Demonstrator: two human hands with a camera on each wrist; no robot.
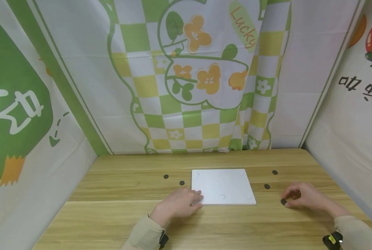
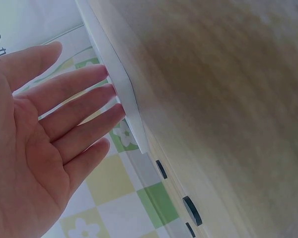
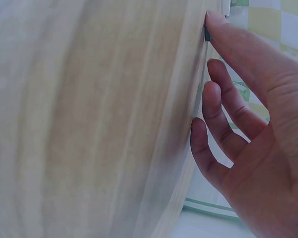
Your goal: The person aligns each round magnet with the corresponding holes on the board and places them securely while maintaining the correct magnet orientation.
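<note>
A white rectangular board (image 1: 225, 185) with several faint round marks lies flat on the table. My left hand (image 1: 181, 201) rests at its near left corner; in the left wrist view the fingers (image 2: 84, 101) reach out fairly straight, their tips at the board's edge. To the right of the board, my right hand (image 1: 304, 197) pinches a small dark round disc (image 1: 283, 201) between thumb and index finger, low at the tabletop. In the right wrist view the thumb hides most of that disc (image 3: 207, 34), and the other fingers are bent loosely.
Two more dark discs (image 1: 267, 186) lie right of the board. On its left are others, one (image 1: 182, 183) close beyond my left hand; three discs (image 2: 192, 210) show in the left wrist view. Printed cloth (image 1: 186, 125) hangs along the wooden table's (image 1: 126, 187) back edge.
</note>
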